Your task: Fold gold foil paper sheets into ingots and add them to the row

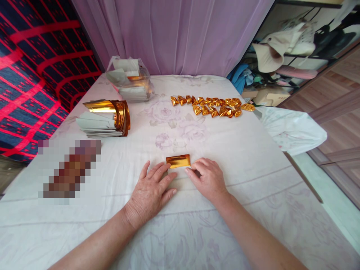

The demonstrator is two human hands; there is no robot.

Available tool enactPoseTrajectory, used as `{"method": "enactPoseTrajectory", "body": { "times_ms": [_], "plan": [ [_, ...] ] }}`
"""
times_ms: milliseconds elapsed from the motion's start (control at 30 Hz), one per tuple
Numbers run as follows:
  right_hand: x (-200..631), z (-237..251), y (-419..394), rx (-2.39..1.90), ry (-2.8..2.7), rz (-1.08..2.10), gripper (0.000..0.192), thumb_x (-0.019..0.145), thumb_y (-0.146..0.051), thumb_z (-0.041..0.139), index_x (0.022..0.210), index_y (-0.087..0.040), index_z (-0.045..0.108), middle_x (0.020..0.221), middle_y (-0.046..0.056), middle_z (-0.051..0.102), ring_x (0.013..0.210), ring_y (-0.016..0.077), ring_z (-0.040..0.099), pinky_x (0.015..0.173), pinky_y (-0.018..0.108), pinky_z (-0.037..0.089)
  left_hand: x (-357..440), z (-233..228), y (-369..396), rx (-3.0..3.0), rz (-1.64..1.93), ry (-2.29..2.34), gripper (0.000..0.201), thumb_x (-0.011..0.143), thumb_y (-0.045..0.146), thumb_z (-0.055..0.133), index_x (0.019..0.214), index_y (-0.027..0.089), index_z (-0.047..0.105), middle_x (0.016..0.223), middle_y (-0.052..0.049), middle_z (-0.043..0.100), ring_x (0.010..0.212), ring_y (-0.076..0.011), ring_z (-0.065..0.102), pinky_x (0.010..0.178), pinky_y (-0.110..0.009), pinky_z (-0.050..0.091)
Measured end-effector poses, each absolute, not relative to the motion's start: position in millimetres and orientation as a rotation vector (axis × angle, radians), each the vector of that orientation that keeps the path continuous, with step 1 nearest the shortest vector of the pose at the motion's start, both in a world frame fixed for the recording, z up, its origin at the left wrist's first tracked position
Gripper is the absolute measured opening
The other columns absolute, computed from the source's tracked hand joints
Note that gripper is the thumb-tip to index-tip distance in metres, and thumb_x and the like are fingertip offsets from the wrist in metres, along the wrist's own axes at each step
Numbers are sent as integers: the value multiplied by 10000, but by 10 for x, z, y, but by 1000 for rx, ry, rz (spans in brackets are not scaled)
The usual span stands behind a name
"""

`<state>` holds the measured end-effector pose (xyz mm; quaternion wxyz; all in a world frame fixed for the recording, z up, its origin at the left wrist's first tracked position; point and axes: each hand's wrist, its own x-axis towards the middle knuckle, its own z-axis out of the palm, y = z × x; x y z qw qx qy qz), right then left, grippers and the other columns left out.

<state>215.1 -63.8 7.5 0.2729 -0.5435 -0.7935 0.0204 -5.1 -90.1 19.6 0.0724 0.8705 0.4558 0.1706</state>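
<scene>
A small folded strip of gold foil paper [179,160] lies flat on the flowered tablecloth [180,198] between my hands. My left hand [150,189] rests palm down with its fingers spread, and a fingertip touches the strip's lower left corner. With curled fingers, my right hand [209,178] pinches the strip's right end between thumb and forefinger. Farther off to the right, folded gold foil pieces [212,107] lie in two rough rows. A bent stack of gold foil sheets [109,118] with pale backs sits at the left.
Behind the stack stands a clear plastic bag [132,80] of more sheets. A blurred-out item [71,170] lies at the left. Purple curtain [174,37] hangs beyond the table, and shelves with a cap [270,50] rise at the right. A white plastic bag [295,129] hangs beside the right edge.
</scene>
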Motion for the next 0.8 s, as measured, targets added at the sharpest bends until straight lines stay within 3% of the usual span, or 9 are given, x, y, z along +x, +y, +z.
{"method": "enactPoseTrajectory", "body": {
  "times_ms": [133,333,500,800],
  "plan": [
    [2144,71,-637,-1478,-2133,49,280,913,-323,583,653,-221,575,669,10,582,696,173,546,690,321,360,-41,209,-905,2664,525,1377,373,929,437,528,1219,231,640,1406,-119,535,1300,-328,479,1140,-600,260],
    [2142,75,-637,-1480,-2144,35,275,906,-317,596,651,-215,575,671,10,579,700,170,544,702,314,353,0,209,-949,2749,539,1330,400,952,382,505,1297,198,589,1253,-80,660,1218,-287,546,1147,-522,287],
    [2134,78,-638,-1480,-2134,16,293,913,-320,577,642,-210,573,669,7,578,697,159,539,716,299,349,68,213,-1050,2787,508,1429,368,946,434,512,1231,235,633,1314,-61,634,1226,-281,548,1133,-511,287],
    [2132,81,-639,-1484,-2134,11,283,904,-315,586,642,-207,575,671,1,580,708,155,548,724,295,345,87,182,-1109,2844,451,1367,469,965,474,458,1311,177,565,1342,-81,615,1226,-269,546,1080,-476,347]
  ]
}}
